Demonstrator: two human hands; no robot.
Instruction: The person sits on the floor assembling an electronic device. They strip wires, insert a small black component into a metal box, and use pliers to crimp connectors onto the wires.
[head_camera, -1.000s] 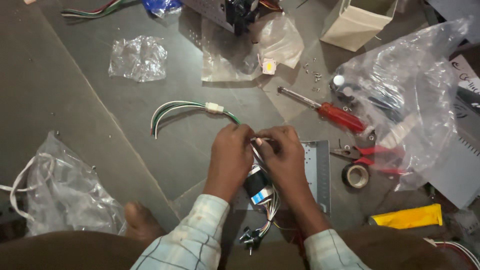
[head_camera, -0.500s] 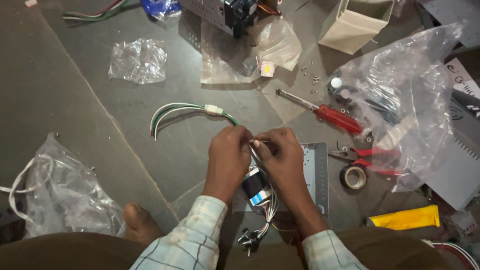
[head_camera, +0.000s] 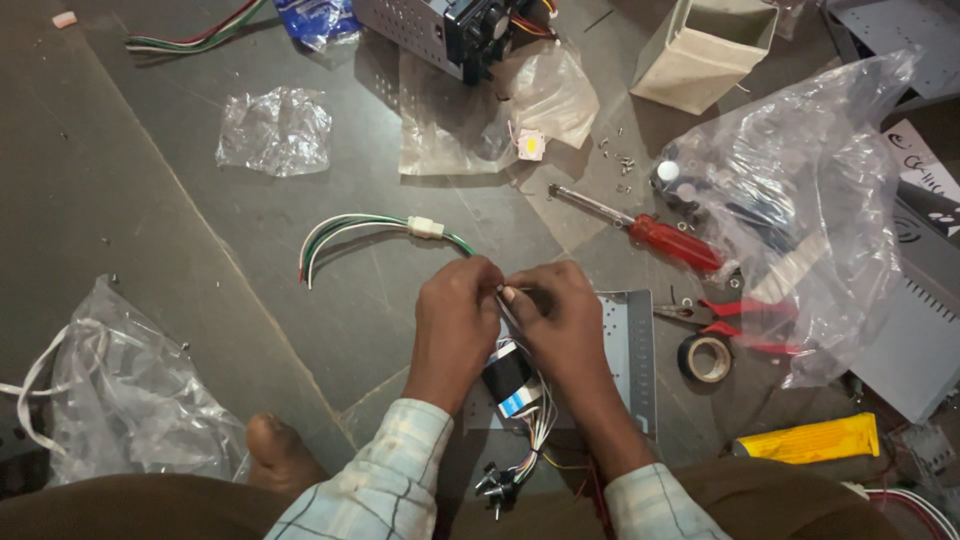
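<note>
Left hand (head_camera: 455, 315) and right hand (head_camera: 560, 315) pinch a thin wire (head_camera: 508, 318) together above the metal plate (head_camera: 632, 345); red screwdriver (head_camera: 665, 237) lies beyond.

Red-handled screwdriver (head_camera: 650, 230), tape roll (head_camera: 706, 357), yellow tube (head_camera: 808, 438)

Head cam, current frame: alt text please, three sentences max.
Both hands, left hand and right hand, pinch a wire bundle together over a grey metal plate on the floor. A red-handled screwdriver, red pliers, black tape roll and clear plastic bags lie around.
</note>
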